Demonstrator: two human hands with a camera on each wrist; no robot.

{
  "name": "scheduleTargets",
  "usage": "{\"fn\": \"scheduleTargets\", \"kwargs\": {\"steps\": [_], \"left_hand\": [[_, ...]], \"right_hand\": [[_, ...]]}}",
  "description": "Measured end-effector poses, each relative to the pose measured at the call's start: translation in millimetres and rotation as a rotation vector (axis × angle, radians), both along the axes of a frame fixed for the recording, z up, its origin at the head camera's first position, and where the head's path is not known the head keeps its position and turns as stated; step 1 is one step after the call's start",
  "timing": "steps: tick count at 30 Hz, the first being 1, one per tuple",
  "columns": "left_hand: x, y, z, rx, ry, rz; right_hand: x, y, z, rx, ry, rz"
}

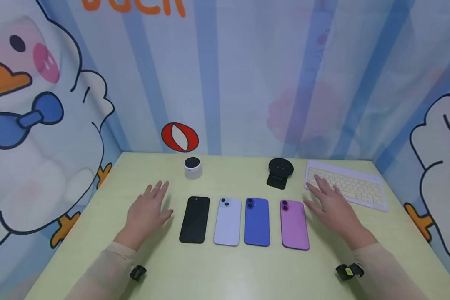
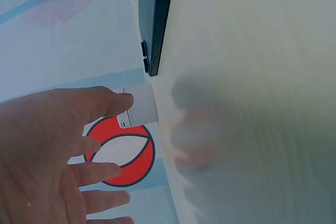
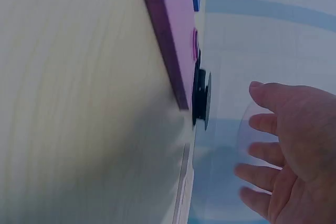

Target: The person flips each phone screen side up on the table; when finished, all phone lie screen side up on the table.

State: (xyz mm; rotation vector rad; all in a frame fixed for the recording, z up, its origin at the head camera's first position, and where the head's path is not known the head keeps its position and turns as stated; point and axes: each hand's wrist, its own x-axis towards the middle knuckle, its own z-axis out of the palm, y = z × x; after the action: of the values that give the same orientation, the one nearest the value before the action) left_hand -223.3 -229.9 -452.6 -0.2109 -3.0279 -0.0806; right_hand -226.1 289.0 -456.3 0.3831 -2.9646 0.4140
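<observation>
Four phones would be several: a black phone, a pale lilac phone, a blue phone and a pink phone lie backs up in a row. My left hand hovers left of the black phone, fingers spread and holding nothing; its shadow falls on the table in the left wrist view. On the other side my right hand is held between the pink phone and a white keyboard, its fingers apart and nothing in them. The right wrist view shows that hand raised above the tabletop.
Behind the row stand a small white cylinder with a dark top and a black round-headed charging stand. A printed curtain borders the pale table at the back and sides.
</observation>
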Motion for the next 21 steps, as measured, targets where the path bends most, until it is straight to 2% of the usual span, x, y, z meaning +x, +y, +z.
{"fn": "scheduleTargets", "kwargs": {"steps": [9,17,21], "left_hand": [[17.1,0.0,4.4,0.049,-0.041,-0.062],[23.6,2.6,0.0,0.232,-0.141,-0.122],[25.8,5.0,-3.1,0.277,-0.177,-0.149]], "right_hand": [[-14.9,-62.1,3.2,-0.116,-0.027,0.108],[-26.0,-118.7,-3.0,-0.2,-0.078,0.246],[-30.6,-146.2,-4.6,-0.221,-0.108,0.299]]}}
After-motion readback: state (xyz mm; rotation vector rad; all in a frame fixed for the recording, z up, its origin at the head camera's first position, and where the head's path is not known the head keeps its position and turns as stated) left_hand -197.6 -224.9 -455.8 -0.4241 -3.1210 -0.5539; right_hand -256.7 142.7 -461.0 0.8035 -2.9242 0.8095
